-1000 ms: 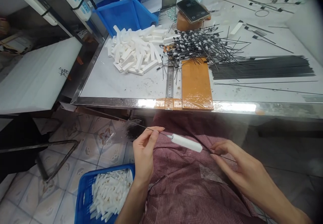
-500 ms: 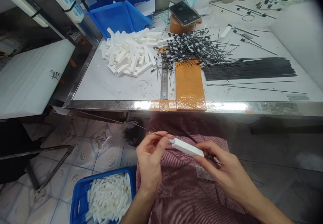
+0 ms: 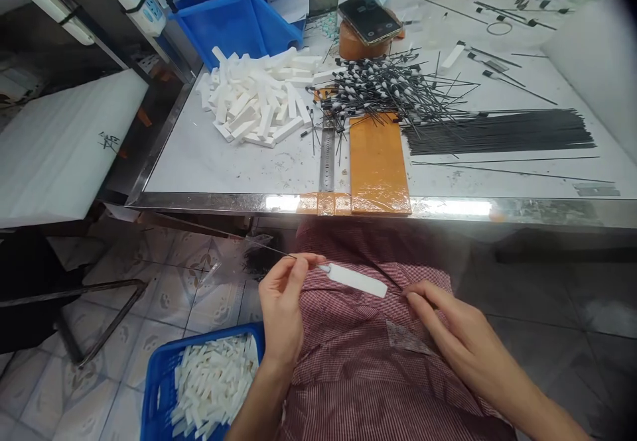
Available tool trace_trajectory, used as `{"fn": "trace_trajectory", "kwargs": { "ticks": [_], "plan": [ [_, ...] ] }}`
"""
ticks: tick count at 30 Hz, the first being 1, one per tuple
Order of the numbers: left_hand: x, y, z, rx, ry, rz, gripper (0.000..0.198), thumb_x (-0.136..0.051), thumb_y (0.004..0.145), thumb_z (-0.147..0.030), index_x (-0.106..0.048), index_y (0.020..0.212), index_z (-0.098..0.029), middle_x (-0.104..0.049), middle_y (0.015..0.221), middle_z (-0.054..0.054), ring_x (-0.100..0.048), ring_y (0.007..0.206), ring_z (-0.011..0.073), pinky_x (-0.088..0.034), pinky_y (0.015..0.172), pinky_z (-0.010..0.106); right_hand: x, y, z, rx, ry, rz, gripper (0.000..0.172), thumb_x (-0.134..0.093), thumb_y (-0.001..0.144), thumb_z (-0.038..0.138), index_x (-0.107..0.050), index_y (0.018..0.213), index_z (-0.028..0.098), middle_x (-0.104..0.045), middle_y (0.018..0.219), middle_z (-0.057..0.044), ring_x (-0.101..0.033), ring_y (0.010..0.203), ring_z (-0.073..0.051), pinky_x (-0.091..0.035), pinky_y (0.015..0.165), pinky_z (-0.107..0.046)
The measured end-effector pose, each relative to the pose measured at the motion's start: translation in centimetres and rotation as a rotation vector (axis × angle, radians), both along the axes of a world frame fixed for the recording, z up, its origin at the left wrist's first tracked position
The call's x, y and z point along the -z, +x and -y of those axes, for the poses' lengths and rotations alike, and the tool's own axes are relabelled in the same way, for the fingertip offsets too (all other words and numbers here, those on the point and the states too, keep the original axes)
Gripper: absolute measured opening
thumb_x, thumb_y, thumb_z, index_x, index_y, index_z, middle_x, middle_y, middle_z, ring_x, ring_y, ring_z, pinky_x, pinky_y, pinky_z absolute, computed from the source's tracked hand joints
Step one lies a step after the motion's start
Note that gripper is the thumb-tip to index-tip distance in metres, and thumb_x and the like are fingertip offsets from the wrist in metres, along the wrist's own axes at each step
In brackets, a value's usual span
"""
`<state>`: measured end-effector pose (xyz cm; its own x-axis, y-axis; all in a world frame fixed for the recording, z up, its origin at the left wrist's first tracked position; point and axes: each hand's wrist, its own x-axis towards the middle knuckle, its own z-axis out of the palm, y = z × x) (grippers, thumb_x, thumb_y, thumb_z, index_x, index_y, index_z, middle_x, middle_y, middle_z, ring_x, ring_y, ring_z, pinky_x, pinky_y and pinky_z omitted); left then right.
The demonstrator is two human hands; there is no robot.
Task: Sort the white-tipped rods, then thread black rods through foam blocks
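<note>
In front of my lap, my left hand (image 3: 286,295) pinches a thin dark rod (image 3: 273,247) between thumb and fingers. At the rod's right end sits a white rectangular block (image 3: 357,280), tilted down to the right and free of my right hand. My right hand (image 3: 442,321) is closed at the fingertips, a little right of the block and apart from it. A dark line (image 3: 381,270) on the checked red apron (image 3: 358,348) runs up to those fingertips. Whether they hold it, or something small, I cannot make out.
On the metal-edged table (image 3: 239,202) lie a pile of white blocks (image 3: 259,99), a heap of capped black rods (image 3: 393,89), bare rods (image 3: 502,132), a steel ruler (image 3: 327,156) and an orange-brown board (image 3: 379,166). A blue basket (image 3: 149,388) of white pieces stands lower left.
My right hand has come off the white block and moved to the right. My left hand has shifted slightly left, carrying the rod and block with it.
</note>
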<state>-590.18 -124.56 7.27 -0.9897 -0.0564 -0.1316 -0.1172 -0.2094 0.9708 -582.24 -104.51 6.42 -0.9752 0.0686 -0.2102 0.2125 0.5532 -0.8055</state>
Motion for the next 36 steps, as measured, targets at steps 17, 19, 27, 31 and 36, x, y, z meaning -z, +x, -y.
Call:
{"fn": "trace_trajectory", "kwargs": {
  "ticks": [17,19,27,31,36],
  "plan": [
    [0.7,-0.2,1.3,0.043,-0.112,-0.01,0.015,-0.061,0.086,-0.026,-0.074,0.08,-0.021,-0.07,0.087,0.001,-0.061,0.089,0.0148,-0.045,0.086,0.024,1.4,0.8,-0.8,-0.063,0.125,-0.146,0.017,-0.047,0.094,0.036,-0.057,0.093,0.022,-0.066,0.098,-0.005,-0.064,0.092,-0.021,-0.052,0.078,-0.034],
    [0.6,-0.2,1.4,0.039,-0.11,-0.012,0.015,-0.061,0.086,-0.026,-0.074,0.08,-0.021,-0.07,0.087,0.002,-0.062,0.089,0.0153,-0.045,0.086,0.025,1.3,0.9,-1.0,-0.069,0.129,-0.148,0.019,-0.045,0.095,0.036,-0.058,0.093,0.022,-0.066,0.097,-0.005,-0.065,0.091,-0.021,-0.052,0.077,-0.034],
    [0.3,0.1,0.0,0.005,-0.039,0.016,0.016,-0.061,0.086,-0.026,-0.074,0.078,-0.021,-0.072,0.085,0.001,-0.064,0.085,0.0133,-0.048,0.082,0.023,0.9,0.4,0.3,-0.003,0.057,-0.1,0.028,-0.054,0.09,0.045,-0.054,0.108,0.024,-0.066,0.089,-0.003,-0.064,0.073,-0.017,-0.051,0.063,-0.027],
    [0.0,0.4,-0.9,0.006,0.069,-0.015,0.003,-0.071,0.079,-0.02,-0.073,0.079,-0.023,-0.072,0.079,-0.001,-0.066,0.077,0.0121,-0.051,0.075,0.022,-0.2,-0.8,1.4,0.024,-0.09,-0.063,0.02,-0.051,0.092,0.041,-0.056,0.099,0.023,-0.064,0.083,-0.002,-0.061,0.073,-0.016,-0.048,0.06,-0.024],
    [-0.8,0.6,-0.8,0.04,0.036,-0.075,0.006,-0.07,0.079,-0.017,-0.071,0.079,-0.022,-0.071,0.074,-0.003,-0.066,0.071,0.0098,-0.051,0.069,0.018,-1.3,-1.5,1.6,-0.066,-0.218,0.048,0.035,-0.039,0.096,0.045,-0.057,0.076,0.022,-0.053,0.065,0.002,-0.049,0.059,-0.013,-0.039,0.054,-0.023]
  ]
}}
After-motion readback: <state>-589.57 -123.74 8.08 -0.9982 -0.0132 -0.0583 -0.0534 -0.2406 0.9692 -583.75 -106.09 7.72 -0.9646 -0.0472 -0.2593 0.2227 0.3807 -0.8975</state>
